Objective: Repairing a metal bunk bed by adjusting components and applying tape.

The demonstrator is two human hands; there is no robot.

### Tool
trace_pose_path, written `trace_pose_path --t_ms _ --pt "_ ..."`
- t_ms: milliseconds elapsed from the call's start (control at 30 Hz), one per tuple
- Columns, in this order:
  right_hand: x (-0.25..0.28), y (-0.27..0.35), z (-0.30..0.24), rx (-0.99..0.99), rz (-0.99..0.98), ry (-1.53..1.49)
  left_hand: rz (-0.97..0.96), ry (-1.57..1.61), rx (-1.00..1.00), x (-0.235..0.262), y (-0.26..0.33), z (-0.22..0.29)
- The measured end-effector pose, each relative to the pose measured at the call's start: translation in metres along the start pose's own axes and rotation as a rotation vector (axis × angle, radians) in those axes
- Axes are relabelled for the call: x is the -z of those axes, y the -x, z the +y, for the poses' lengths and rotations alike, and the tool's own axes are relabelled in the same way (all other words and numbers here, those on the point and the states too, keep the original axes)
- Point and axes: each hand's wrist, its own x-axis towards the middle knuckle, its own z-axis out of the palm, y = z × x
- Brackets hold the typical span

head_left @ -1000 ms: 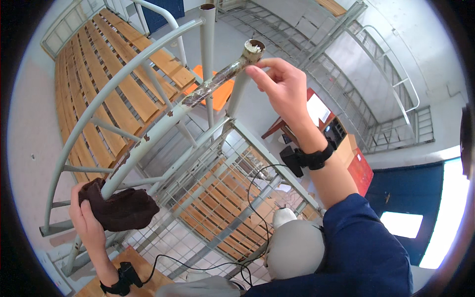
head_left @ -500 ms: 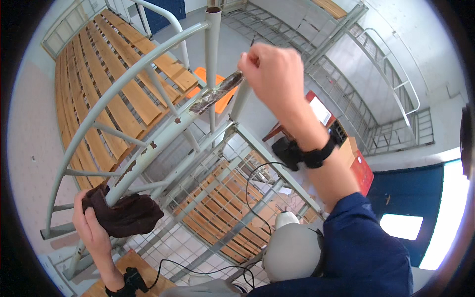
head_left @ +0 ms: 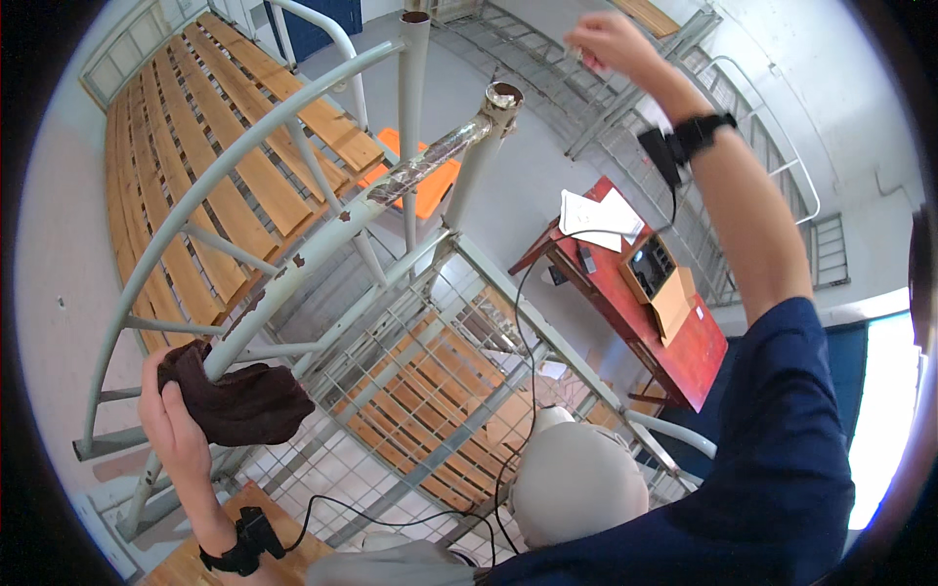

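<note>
The dark brown cloth (head_left: 239, 400) is sitting bunched against the lower stretch of the pale green bunk rail (head_left: 322, 249), low on the left side of the head view, with the left hand (head_left: 171, 415) closing around it and pressing it to the metal. In my judgement the cloth could be slipping free here, since only part of it is wrapped on the rail and the rest is hanging loose over the wire mesh panel (head_left: 430, 391) below; a weak grip would be letting it drop through toward the wooden slats (head_left: 210, 166). The rusty, flaking patches on the rail could also be snagging the fabric. The right hand (head_left: 611, 39) is lifting high near the top edge, well apart from the rail's open tube end (head_left: 503, 96), its fingers curling loosely inward; whether it is pinching something small, I cannot tell. A red counter (head_left: 674, 342) with papers and a box is standing far below.
</note>
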Motion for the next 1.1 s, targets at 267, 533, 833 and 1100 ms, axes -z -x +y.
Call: trace_pose_path --t_ms 267,533,833,1100 --pt "-0.042 0.079 0.032 -0.338 -0.075 0.223 -0.002 0.031 0.030 0.001 -0.001 -0.003" --pt "-0.045 0.052 0.031 -0.481 -0.200 0.477 0.030 0.022 0.041 -0.001 0.000 0.004" --pt "-0.029 0.035 0.025 -0.374 -0.107 -0.254 0.020 0.039 0.011 -0.004 -0.004 0.001" --pt "-0.025 0.062 -0.081 0.140 -0.299 -0.463 0.028 0.030 0.013 -0.001 -0.001 0.005"
